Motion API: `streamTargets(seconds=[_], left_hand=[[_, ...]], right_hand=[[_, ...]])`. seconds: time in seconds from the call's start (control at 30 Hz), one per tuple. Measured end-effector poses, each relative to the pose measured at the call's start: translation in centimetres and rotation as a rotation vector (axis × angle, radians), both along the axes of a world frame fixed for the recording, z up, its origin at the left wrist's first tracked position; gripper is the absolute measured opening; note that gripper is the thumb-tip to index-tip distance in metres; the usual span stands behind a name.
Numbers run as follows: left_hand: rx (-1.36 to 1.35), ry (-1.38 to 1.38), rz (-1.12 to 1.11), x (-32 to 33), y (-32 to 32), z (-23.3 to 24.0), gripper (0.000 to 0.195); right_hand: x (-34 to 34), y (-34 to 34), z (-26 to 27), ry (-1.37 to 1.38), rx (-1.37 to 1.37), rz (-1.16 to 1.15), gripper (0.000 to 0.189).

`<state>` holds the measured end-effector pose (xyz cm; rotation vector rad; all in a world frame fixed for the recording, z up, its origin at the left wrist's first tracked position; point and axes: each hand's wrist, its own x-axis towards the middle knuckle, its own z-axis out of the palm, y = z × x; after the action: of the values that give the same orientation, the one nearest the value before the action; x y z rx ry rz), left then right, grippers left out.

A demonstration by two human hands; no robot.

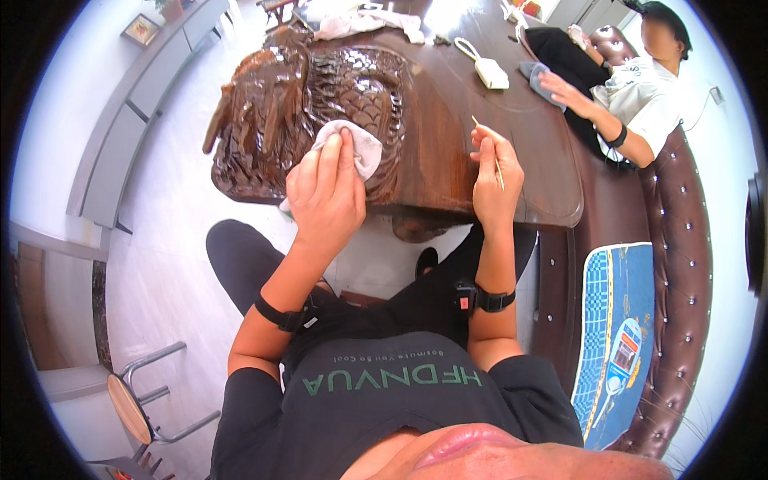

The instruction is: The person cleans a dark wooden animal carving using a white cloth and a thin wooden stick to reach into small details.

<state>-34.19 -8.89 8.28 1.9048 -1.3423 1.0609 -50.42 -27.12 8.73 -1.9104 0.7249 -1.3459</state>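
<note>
My left hand (327,189) presses a folded whitish cloth (367,150) against the glossy carved end (354,75) of a dark wooden table. Scales and deep ridges are cut into that carving; the cloth and fingers cover part of it. To the right, my right hand (498,174) pinches a thin pale wooden stick (499,175) between thumb and fingers. The stick's upper tip points forward over the smooth tabletop (438,138), and its lower end crosses the palm side near the wrist.
A white looped-strap object (492,73) lies on the table. Beyond the carving is a crumpled pale cloth (372,25). A person (636,90) sits at right on a tufted brown sofa (678,240), one hand on a grey cloth (540,84). A metal-legged stool (129,408) stands at lower left.
</note>
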Motion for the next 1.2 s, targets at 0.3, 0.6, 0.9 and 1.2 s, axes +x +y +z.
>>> streamTargets(seconds=[0.3,0.6,0.9,1.2], left_hand=[[-0.297,0.369,-0.451,2.2,-7.5,8.8,0.042],[0.298,1.993,-1.54,-8.5,3.9,15.9,0.044],[-0.034,1.889,-2.066,-12.9,6.8,16.9,0.052],[-0.02,1.983,-2.131,-13.0,7.3,16.4,0.054]], right_hand=[[0.1,0.1,0.4,0.054,0.101,0.011,0.033],[0.1,-0.9,-0.8,-0.056,0.156,0.009,0.033],[0.3,-0.3,-0.1,-0.009,0.077,-0.057,0.029],[0.3,-0.7,-0.8,0.055,-0.131,-0.133,0.027]])
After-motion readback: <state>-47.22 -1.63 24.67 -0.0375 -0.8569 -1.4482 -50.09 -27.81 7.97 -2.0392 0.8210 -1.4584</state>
